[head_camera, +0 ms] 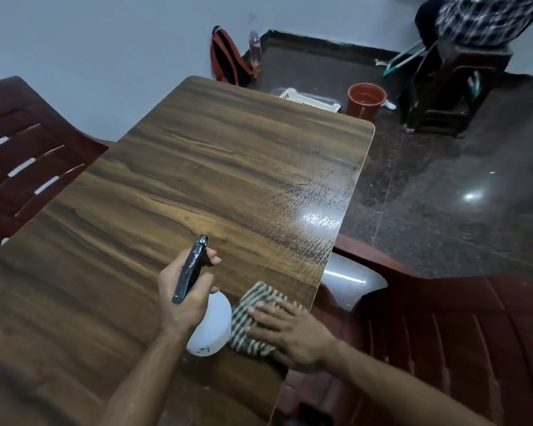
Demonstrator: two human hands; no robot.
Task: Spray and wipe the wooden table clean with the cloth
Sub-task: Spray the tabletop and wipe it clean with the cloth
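Note:
The wooden table fills the middle of the head view, with wet streaks along its right side. My left hand grips a spray bottle with a white body and a black head, nozzle pointing away over the tabletop. My right hand lies flat with straight fingers on a checked cloth, pressing it on the table near the right edge, right beside the bottle.
Dark red plastic chairs stand at the left and the right of the table. On the dark floor beyond are a white basket, a red bucket, a bag and a stool.

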